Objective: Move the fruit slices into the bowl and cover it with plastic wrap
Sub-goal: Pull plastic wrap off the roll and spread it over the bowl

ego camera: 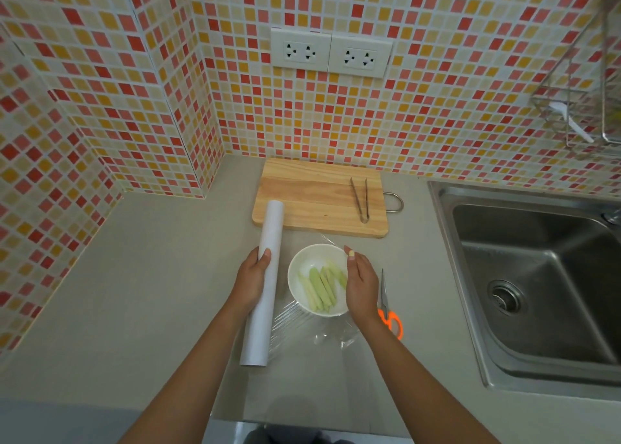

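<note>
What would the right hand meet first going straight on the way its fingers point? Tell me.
Probably the light wooden cutting board, past the white bowl's rim; the right hand points that way, though height is unclear.

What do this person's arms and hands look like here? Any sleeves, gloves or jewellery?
Both forearms are bare as far as the picture shows: no sleeves, gloves, watch or bracelets in view. The left hand shows no ring that I can see. The right hand has a nail painted pale yellow at the thumb tip. Nothing else is worn on either hand.
</note>
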A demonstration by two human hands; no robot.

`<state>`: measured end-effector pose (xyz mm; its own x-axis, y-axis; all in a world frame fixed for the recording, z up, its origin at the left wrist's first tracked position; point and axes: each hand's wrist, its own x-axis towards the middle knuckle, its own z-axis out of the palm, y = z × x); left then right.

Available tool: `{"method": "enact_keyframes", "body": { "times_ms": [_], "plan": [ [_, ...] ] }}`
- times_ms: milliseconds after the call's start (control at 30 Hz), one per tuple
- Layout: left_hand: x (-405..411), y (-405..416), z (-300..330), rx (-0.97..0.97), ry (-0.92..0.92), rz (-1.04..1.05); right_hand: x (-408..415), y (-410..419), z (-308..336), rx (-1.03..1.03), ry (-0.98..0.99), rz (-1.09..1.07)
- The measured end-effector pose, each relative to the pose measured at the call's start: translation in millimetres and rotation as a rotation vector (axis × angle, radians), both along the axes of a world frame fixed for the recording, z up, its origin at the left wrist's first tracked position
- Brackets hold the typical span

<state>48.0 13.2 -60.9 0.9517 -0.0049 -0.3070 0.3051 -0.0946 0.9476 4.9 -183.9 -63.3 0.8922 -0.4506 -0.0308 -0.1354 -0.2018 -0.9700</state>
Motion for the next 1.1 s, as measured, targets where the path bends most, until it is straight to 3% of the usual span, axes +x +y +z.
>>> {"method": "enact_keyframes", "body": {
  "times_ms": [200,400,567,633,733,900,967,1100],
  "plan": [
    [3.6,7.9,-4.3,0.051,0.009,0.011,2.9,3.2,-1.2,0.223,0.036,-0.056],
    [1.9,12.5,-7.4,0.11,0.006,0.018,2.8,3.9,-4.7,0.267,0.06,-0.089],
    [0.3,10.9,-5.5,0.127,-0.02,0.015,3.7,-7.4,-4.4,0.651,0.066,-0.289],
    [-1.2,10.0,-4.3,0.125,-0.034,0.016,5.5,-15.2,-1.0,0.677,0.052,-0.336],
    [-2.4,10.2,-3.7,0.151,-0.058,0.009,5.5,-19.9,6.2,0.379,0.033,-0.32],
    [0.6,12.7,-2.2,0.2,-0.072,-0.01,-6.8,-1.0,3.4,-0.327,-0.007,0.149],
    [1.4,13.7,-0.9,0.217,-0.075,-0.022,-8.8,4.2,-2.8,-0.48,0.014,0.234],
    [2.8,16.9,1.2,0.228,-0.07,-0.034,-8.0,4.8,-2.7,-0.577,0.036,0.247]
  ]
}}
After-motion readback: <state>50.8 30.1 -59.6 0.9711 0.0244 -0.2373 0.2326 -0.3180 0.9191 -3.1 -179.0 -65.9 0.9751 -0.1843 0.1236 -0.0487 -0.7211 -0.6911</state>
